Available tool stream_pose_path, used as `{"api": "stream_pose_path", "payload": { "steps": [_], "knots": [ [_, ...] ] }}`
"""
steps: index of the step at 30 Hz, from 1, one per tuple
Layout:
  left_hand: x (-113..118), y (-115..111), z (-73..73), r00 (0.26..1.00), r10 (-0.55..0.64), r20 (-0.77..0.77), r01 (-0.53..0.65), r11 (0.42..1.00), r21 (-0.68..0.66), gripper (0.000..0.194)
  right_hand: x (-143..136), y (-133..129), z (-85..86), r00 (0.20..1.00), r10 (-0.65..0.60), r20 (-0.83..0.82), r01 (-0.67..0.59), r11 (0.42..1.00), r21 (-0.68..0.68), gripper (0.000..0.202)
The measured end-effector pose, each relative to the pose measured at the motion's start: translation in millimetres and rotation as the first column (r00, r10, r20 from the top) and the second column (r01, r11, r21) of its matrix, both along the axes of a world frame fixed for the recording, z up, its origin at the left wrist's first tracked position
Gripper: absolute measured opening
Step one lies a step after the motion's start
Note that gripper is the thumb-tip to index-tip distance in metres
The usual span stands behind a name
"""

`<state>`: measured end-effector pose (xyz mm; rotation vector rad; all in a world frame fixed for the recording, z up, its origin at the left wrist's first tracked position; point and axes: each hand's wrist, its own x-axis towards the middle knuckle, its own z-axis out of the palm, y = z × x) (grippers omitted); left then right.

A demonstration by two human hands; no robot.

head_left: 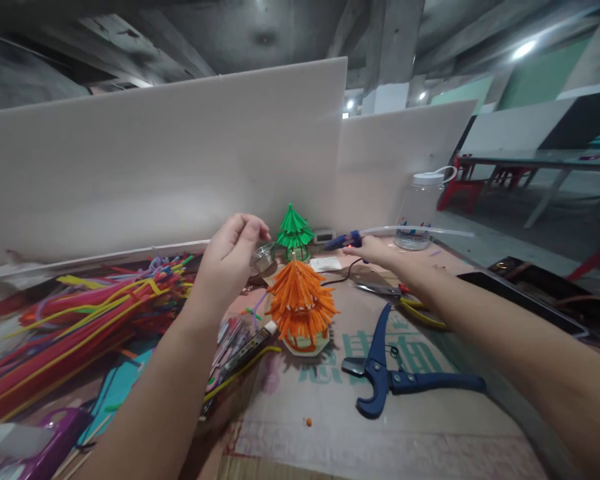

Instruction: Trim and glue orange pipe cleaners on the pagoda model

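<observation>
My left hand (236, 248) is raised behind and left of an orange pagoda-like model (303, 303), with thumb and fingers pinched together. Whatever they may hold is too small to make out. The tiered orange model looks made of fuzzy craft stems and stands upright on a pale base. At the back right, my right hand (370, 251) grips a blue hot glue gun (344, 241), its nozzle pointing left. A long translucent glue stick (420, 231) sticks out of its rear, and a small red light glows on it. A green tiered model (294, 233) stands behind the orange one.
Blue pipe cutters (380, 373) lie at front right, with yellow-handled pliers (423, 312) beyond. A clear bottle (414, 212) stands at back right. Bundled colourful craft stems (95, 313) fill the left. A white board (180, 160) walls off the back.
</observation>
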<state>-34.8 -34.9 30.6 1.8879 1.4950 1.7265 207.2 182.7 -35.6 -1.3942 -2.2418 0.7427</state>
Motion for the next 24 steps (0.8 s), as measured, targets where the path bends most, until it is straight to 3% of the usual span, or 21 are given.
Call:
{"api": "stream_pose_path", "payload": {
  "steps": [4, 9, 13, 18, 22, 24],
  "knots": [
    [13.6, -15.6, 10.5, 0.986, -0.14, 0.096, 0.149, 0.984, -0.102, 0.03, -17.0, -4.5, -15.7, 0.994, 0.045, 0.103, -0.041, 0.998, -0.04, 0.034],
    [24.5, -26.0, 14.6, 0.977, -0.166, 0.137, 0.183, 0.975, -0.129, 0.027, -13.1, -13.7, -17.8, 0.977, 0.067, 0.201, -0.077, 0.996, 0.046, 0.036],
    [27.0, -25.9, 13.3, 0.944, -0.237, 0.23, 0.272, 0.953, -0.134, 0.025, -1.3, -21.5, -5.8, 0.956, 0.081, 0.283, -0.125, 0.982, 0.141, 0.028],
    [26.4, -21.8, 12.9, 0.928, -0.246, 0.281, 0.294, 0.945, -0.146, 0.027, 18.0, -41.3, 13.4, 0.925, 0.055, 0.375, -0.149, 0.963, 0.225, 0.022],
    [27.8, -19.9, 11.5, 0.933, -0.251, 0.257, 0.295, 0.943, -0.152, 0.025, 29.0, -82.3, 41.6, 0.923, 0.062, 0.381, -0.181, 0.941, 0.285, 0.031],
    [30.7, -18.8, 9.2, 0.929, -0.272, 0.252, 0.312, 0.941, -0.135, 0.024, 27.7, -113.7, 57.7, 0.966, 0.15, 0.211, -0.217, 0.913, 0.344, 0.037]
  ]
}}
